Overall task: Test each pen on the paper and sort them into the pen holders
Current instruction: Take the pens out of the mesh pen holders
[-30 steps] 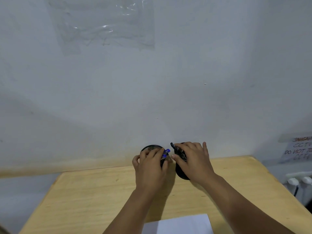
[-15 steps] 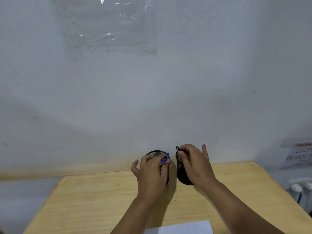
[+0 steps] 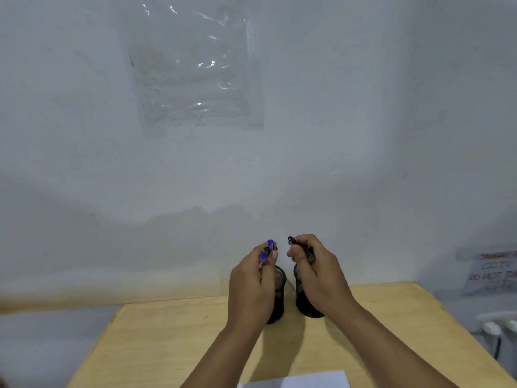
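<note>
Two black mesh pen holders stand side by side at the back of the wooden table: the left holder (image 3: 279,287) and the right holder (image 3: 306,306), both partly hidden by my hands. My left hand (image 3: 250,287) is shut on blue pens (image 3: 267,249) whose caps stick up above its fingers. My right hand (image 3: 319,271) is shut on black pens (image 3: 293,242), held above the right holder. A white sheet of paper (image 3: 302,381) lies at the near edge of the table.
The wooden table (image 3: 156,345) ends against a white wall. A clear plastic sleeve (image 3: 193,68) is taped high on the wall. At the right hang a paper notice (image 3: 492,271) and white plugs with a cable (image 3: 495,329).
Both hands have risen from the holders' rims, lifting the blue and black pens up. The view has tilted up, so less paper shows.
</note>
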The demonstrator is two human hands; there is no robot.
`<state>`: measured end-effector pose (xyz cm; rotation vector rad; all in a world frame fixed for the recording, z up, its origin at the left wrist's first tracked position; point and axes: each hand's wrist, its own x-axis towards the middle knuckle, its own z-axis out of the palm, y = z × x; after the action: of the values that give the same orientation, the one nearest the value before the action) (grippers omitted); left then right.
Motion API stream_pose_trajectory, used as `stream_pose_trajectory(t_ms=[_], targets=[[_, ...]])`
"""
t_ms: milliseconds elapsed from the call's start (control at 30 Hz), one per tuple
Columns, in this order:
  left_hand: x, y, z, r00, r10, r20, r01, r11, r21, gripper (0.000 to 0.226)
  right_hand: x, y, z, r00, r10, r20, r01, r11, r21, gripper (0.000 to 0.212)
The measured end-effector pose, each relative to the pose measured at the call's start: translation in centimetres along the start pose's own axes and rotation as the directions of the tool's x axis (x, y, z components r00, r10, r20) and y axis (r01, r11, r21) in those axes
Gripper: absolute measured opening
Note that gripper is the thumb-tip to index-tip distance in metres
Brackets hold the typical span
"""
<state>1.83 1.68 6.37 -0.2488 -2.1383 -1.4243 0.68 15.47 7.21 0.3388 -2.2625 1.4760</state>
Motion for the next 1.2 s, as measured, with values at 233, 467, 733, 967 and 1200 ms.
stream_pose_trajectory(t_ms=[233,467,733,967,1200], targets=[[-2.8,0.6,-5.8,0.986,-0.156,0.064,0.153,0.987,0.047,0.021,-3.1,-3.7,2.8,0.977,0.165,0.137,-0.206,0.902,0.379,0.015],[-6.7,-1.9,-12.4,0.852,-0.473,0.223,0.439,0.879,0.187,0.025,-8.2,-4.3,8.0,0.848,0.346,0.401,-0.499,0.775,0.388,0.019],[-10.4,-4.5,-17.6,0.641,-0.697,0.321,0.707,0.699,0.105,0.025,-13.2,-4.3,12.9,0.651,0.509,0.564,-0.734,0.611,0.297,0.02],[-11.7,-6.1,-19.1,0.574,-0.757,0.312,0.733,0.645,0.217,0.025,-14.9,-5.3,14.7,0.55,0.633,0.544,-0.811,0.561,0.166,0.018],[-11.6,-5.4,-18.8,0.568,-0.773,0.283,0.75,0.628,0.208,0.036,-15.0,-5.3,14.8,0.522,0.673,0.524,-0.788,0.616,-0.006,0.042]])
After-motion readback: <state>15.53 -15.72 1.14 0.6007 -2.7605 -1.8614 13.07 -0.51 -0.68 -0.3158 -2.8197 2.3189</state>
